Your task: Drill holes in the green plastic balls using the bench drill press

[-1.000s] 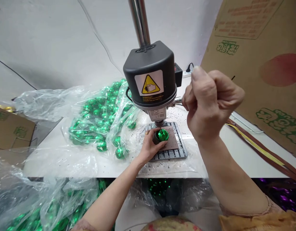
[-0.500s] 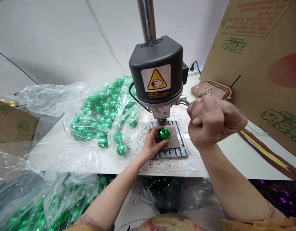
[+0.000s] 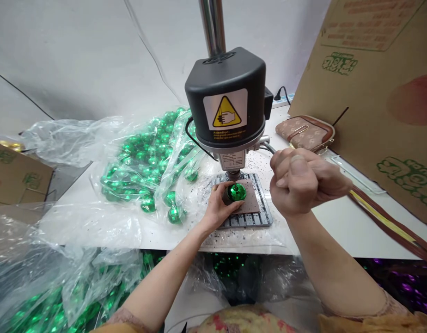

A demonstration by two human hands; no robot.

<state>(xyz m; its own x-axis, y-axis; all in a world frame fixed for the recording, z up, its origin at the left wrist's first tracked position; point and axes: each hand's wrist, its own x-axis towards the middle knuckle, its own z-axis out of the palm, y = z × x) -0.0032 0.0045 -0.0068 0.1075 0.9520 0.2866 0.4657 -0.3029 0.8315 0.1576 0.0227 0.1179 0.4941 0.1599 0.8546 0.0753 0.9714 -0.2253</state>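
A green mirrored ball (image 3: 238,192) sits beneath the chuck (image 3: 234,175) of a black drill press (image 3: 225,99). My left hand (image 3: 218,203) is closed around its left side and the dark holder (image 3: 227,196) that seems to cradle it. The thin drill bit reaches down to the top of the ball; whether it is inside cannot be made out. At the right of the machine, my right hand (image 3: 300,180) is wrapped in a fist around the end of the metal feed lever (image 3: 270,147). Most of the lever's grip is hidden by the fingers.
Many green balls (image 3: 137,171) lie in clear plastic bags left of the press. The slotted metal base (image 3: 265,215) and table carry dark shavings. A patterned purse (image 3: 303,132) rests beside a large cardboard box (image 3: 383,92). Purple shiny pieces (image 3: 404,286) show below the table.
My right hand has shifted slightly left and down with the lever. The bit now shows at the top of the ball. My left hand and the ball have stayed in place.
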